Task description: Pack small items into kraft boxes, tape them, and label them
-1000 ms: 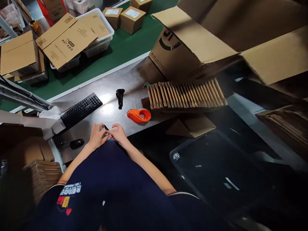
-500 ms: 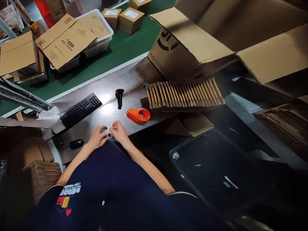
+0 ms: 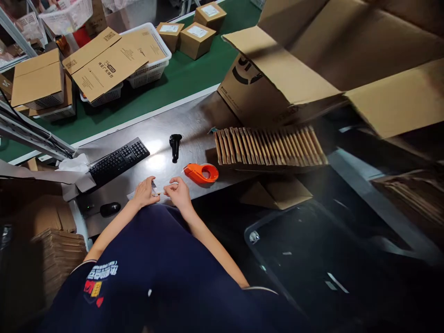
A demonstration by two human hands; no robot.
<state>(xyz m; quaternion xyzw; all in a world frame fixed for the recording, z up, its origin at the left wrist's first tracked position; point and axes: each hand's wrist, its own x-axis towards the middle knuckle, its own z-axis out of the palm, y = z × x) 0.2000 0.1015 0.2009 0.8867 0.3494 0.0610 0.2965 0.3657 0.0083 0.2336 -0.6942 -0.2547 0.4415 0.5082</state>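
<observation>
Close to my body, at the table's near edge, my left hand [image 3: 146, 192] is closed around a small clear plastic packet [image 3: 154, 188] with dark marks. What is inside the packet is too small to tell. My right hand [image 3: 178, 192] is just to its right, thumb and fingertips pinched together; anything between them is too small to make out. An orange tape dispenser [image 3: 194, 173] lies to the right of that hand. Beyond both hands a black handheld scanner [image 3: 175, 148] rests on the metal table [image 3: 157, 163].
A black keyboard [image 3: 120, 163] and a mouse [image 3: 110, 209] lie on the left. Folded cardboard pieces [image 3: 270, 147] stand in a row at right, before a large open carton [image 3: 249, 88]. White baskets [image 3: 149, 74] and small boxes [image 3: 197, 40] sit on the green conveyor [image 3: 187, 74].
My hands have moved apart, the right one drawing away from the packet in my left. The whole view has shifted a little; another white basket now shows at the top left.
</observation>
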